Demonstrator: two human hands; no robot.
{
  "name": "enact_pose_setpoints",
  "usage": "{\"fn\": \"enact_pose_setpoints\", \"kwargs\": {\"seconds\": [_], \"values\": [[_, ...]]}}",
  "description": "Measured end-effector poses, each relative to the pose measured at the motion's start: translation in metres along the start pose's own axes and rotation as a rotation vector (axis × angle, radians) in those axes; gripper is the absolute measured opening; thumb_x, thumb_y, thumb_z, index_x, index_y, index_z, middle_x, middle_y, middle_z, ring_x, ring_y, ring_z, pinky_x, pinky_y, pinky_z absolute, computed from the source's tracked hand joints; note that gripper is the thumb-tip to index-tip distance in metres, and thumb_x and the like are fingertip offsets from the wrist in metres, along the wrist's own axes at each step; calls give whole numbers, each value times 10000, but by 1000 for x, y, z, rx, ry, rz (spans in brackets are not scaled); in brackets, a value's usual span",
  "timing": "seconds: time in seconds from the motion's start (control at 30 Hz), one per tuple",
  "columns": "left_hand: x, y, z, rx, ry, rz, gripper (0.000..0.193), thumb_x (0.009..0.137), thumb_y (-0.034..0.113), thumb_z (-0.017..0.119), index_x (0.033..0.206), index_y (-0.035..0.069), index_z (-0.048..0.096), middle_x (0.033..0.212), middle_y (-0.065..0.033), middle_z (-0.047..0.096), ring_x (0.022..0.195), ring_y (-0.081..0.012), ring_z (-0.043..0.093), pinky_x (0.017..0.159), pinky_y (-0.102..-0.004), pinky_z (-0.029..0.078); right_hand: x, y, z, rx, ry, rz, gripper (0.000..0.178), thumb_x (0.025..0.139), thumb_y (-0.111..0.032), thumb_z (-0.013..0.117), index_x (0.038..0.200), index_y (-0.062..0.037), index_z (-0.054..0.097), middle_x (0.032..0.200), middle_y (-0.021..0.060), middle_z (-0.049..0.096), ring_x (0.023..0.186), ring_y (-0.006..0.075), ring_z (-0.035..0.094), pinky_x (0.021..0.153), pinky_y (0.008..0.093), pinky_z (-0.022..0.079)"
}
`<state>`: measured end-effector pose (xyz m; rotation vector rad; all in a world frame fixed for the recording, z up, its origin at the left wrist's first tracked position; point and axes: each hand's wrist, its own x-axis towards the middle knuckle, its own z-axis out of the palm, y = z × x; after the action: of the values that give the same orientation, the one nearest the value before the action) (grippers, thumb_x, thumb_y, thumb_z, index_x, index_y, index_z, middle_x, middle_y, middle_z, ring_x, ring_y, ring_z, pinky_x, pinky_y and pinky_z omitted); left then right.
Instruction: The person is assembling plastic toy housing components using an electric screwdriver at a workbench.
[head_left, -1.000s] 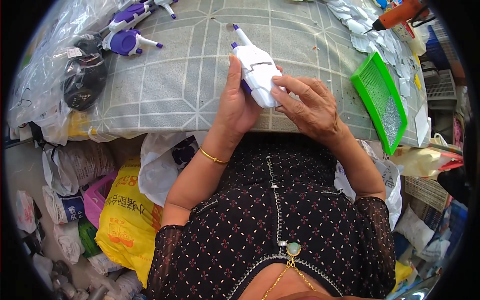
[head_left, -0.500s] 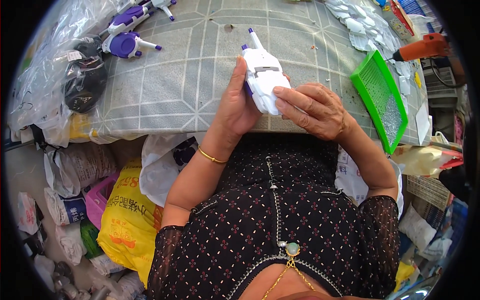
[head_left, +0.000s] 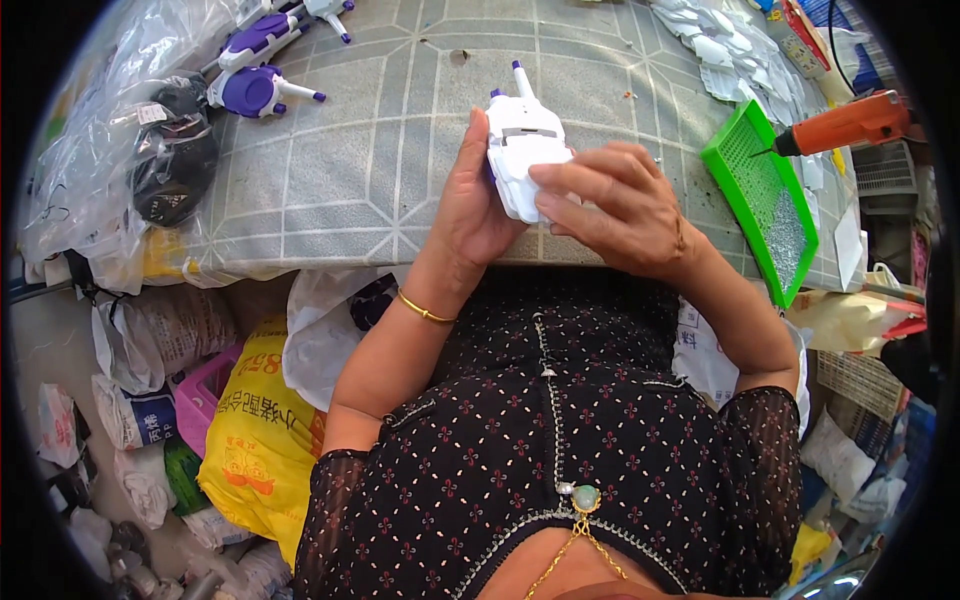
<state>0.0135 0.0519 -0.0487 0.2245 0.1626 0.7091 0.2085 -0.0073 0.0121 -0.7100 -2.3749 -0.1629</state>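
Note:
A white and purple toy walkie-talkie [head_left: 519, 160] is held just above the table's near edge, its white side up and its antenna pointing away from me. My left hand [head_left: 476, 205] wraps it from the left and beneath, thumb along its side. With bent fingers, my right hand [head_left: 630, 210] grips the lower right part of its white casing. Those fingertips partly cover the casing there. A slot shows across the middle of the toy.
More purple and white toys [head_left: 250, 92] lie at the far left by a black bag [head_left: 175, 150]. On the right, a green tray [head_left: 712, 158] holds small silver screws, with an orange electric screwdriver [head_left: 850, 124] over it. White plastic pieces [head_left: 715, 45] are heaped behind.
The walkie-talkie has turned a little more upright, antenna tip shifting right. My right fingers have moved slightly up and left on the casing. The electric screwdriver has swung left over the green tray.

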Motion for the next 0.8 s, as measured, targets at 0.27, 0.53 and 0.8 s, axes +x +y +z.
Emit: {"fn": "enact_pose_setpoints", "kwargs": {"seconds": [0.27, 0.53, 0.8], "values": [[-9, -7, 15, 167, 66, 130, 735, 1025, 675, 424, 1444, 73, 474, 1340, -146, 618, 1188, -301, 657, 980, -521, 581, 7, -12, -13, 146, -49, 385, 561, 751, -218, 889, 1254, -91, 672, 1399, 160, 620, 1254, 362, 605, 1016, 451, 496], [-10, -8, 16, 221, 49, 90, 747, 1019, 685, 425, 1443, 72, 468, 1343, -146, 610, 1199, -323, 647, 994, -552, 567, 4, -7, -14, 237, -23, 396, 670, 693, -214, 926, 1297, -85, 665, 1336, 163, 638, 1131, 317, 655, 952, 419, 534], [-11, -9, 16, 258, 82, 129, 706, 1031, 654, 452, 1442, 81, 482, 1340, -110, 615, 1237, -242, 614, 1070, -454, 512, 6, -9, -19, 143, -72, 331, 651, 710, -246, 903, 1300, -100, 669, 1355, 141, 640, 1138, 294, 655, 960, 419, 520]]}}
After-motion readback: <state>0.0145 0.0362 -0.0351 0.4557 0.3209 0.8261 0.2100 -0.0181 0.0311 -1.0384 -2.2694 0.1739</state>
